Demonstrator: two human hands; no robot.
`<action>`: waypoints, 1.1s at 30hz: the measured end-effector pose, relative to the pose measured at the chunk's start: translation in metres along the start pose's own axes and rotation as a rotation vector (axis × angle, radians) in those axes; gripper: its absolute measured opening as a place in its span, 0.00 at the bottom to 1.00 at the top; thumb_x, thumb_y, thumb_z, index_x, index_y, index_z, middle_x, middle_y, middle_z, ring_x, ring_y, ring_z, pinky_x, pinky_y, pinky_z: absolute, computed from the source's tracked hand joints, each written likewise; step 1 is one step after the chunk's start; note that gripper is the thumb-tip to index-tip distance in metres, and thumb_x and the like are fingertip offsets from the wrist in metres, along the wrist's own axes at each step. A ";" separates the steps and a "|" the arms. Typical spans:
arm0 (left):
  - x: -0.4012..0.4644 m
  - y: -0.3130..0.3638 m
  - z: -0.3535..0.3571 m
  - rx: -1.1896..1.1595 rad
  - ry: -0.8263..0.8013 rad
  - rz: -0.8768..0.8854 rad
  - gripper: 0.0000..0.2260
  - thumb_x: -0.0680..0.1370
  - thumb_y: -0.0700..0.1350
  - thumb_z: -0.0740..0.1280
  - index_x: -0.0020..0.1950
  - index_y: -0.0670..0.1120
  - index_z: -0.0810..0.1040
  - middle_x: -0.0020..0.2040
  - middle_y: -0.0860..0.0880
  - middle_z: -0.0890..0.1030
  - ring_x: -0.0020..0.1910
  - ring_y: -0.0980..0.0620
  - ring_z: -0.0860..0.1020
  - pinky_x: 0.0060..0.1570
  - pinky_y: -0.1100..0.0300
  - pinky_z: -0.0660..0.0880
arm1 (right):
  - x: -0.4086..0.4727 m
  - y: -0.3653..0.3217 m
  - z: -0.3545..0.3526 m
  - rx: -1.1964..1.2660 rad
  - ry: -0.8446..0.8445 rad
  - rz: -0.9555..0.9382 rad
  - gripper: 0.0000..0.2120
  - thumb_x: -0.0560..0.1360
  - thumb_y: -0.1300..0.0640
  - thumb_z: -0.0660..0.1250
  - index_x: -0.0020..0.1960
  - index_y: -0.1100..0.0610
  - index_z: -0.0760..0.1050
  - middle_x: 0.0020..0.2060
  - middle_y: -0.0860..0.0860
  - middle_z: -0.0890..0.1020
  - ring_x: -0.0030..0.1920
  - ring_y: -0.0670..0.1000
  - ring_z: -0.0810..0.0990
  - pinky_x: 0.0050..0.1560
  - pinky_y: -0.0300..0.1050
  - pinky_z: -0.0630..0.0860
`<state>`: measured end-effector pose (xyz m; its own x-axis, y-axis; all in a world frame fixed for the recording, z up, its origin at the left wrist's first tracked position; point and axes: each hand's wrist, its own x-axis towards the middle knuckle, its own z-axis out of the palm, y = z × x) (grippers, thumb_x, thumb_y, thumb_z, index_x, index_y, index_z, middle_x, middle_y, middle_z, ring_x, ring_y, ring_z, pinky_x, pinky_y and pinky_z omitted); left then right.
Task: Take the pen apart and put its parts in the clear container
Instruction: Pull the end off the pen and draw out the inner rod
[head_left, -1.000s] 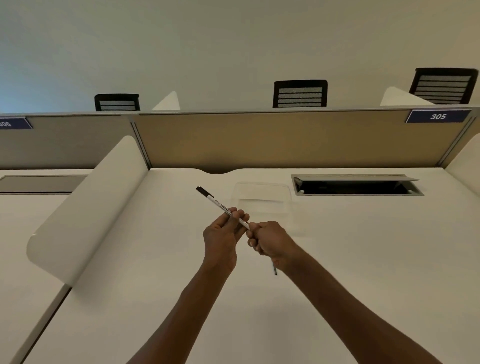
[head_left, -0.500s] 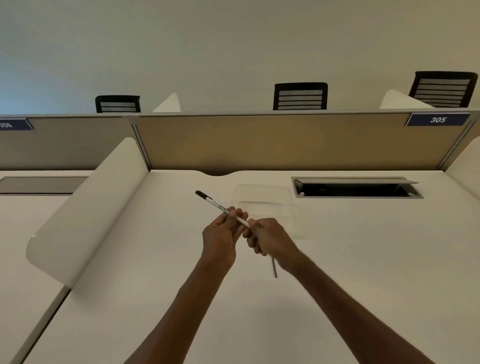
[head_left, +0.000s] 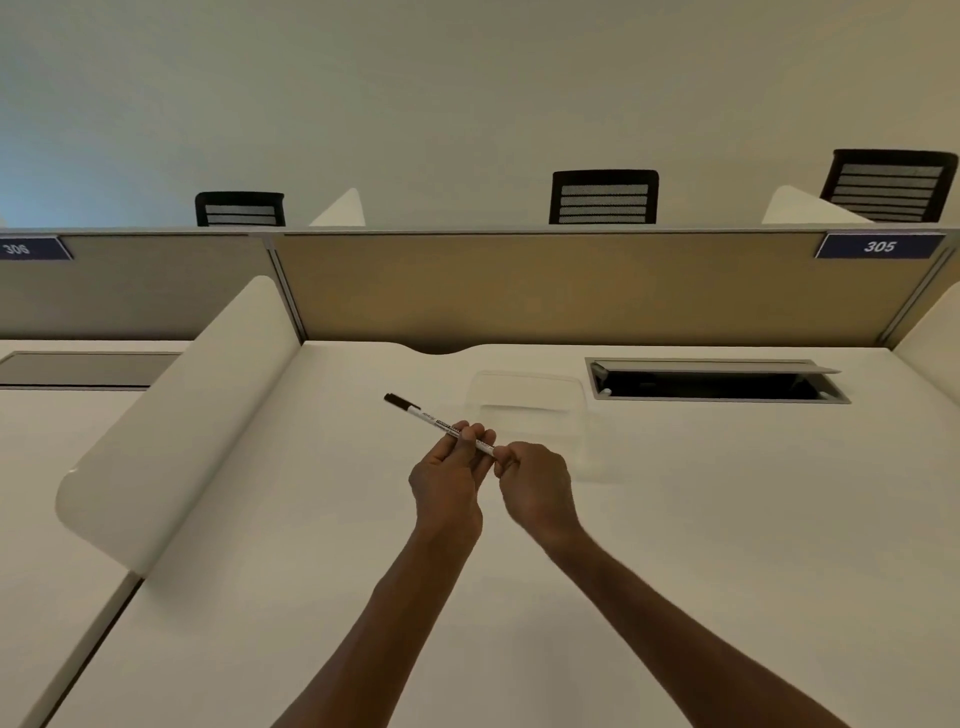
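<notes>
Pen (head_left: 434, 423), light, stiff and slim, is pinched mid-barrel by left hand (head_left: 451, 475) while right hand (head_left: 535, 480) grips its near end, likely the best twisting hold.

Your left hand (head_left: 451, 470) grips the white pen (head_left: 432, 421) by its barrel, black cap pointing up and left. Your right hand (head_left: 535, 480) pinches the pen's near end. Both hover above the surface (head_left: 675, 519), with the clear container (head_left: 527, 410) just beyond them.
</notes>
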<state>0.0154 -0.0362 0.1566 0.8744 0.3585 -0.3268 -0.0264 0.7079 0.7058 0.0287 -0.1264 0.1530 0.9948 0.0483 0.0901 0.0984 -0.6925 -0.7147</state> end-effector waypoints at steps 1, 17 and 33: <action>0.000 0.001 0.002 -0.032 0.030 -0.023 0.06 0.78 0.36 0.66 0.53 0.37 0.80 0.45 0.42 0.85 0.43 0.48 0.85 0.42 0.57 0.83 | -0.003 0.003 0.005 -0.132 0.101 -0.121 0.11 0.77 0.63 0.60 0.39 0.60 0.77 0.32 0.55 0.82 0.33 0.54 0.77 0.34 0.44 0.68; 0.009 0.011 -0.014 0.024 -0.213 -0.081 0.06 0.79 0.37 0.64 0.52 0.37 0.80 0.43 0.45 0.84 0.45 0.50 0.85 0.41 0.59 0.81 | 0.018 0.012 -0.041 0.891 -0.737 0.441 0.19 0.83 0.52 0.55 0.43 0.60 0.79 0.32 0.52 0.79 0.27 0.45 0.71 0.25 0.34 0.66; 0.000 0.002 0.001 -0.081 0.078 -0.074 0.07 0.78 0.37 0.67 0.53 0.35 0.80 0.46 0.41 0.85 0.45 0.47 0.85 0.39 0.58 0.83 | -0.004 0.003 0.006 -0.198 0.149 -0.230 0.10 0.76 0.65 0.60 0.38 0.60 0.76 0.30 0.55 0.80 0.30 0.55 0.75 0.31 0.46 0.69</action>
<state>0.0152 -0.0350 0.1587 0.8353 0.3474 -0.4261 -0.0049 0.7797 0.6261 0.0253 -0.1247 0.1464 0.9308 0.1236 0.3441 0.2975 -0.8030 -0.5164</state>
